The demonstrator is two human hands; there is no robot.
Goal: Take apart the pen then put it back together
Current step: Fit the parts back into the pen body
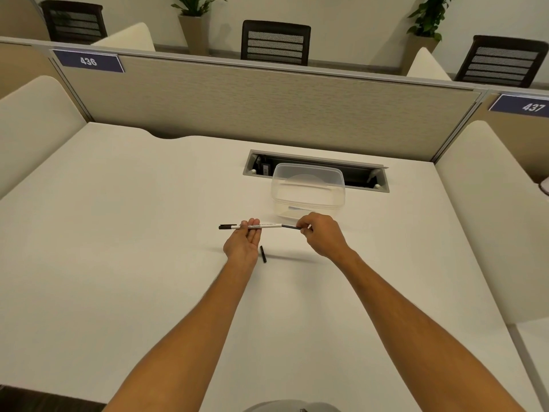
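Note:
A white pen barrel [267, 226] with a black cap end at its left is held level above the white desk [118, 233]. My left hand [243, 243] grips the barrel from below, palm up, fingers wrapped near its middle. My right hand [319, 233] pinches a thin black refill [289, 227] that sticks out of the barrel's right end. A small black pen piece [263, 253] lies loose on the desk just below and between my hands.
A clear plastic container [309, 191] stands just beyond my right hand. Behind it a cable slot [365, 173] is cut into the desk. A beige partition [267, 108] closes the far edge, with cream side panels left and right.

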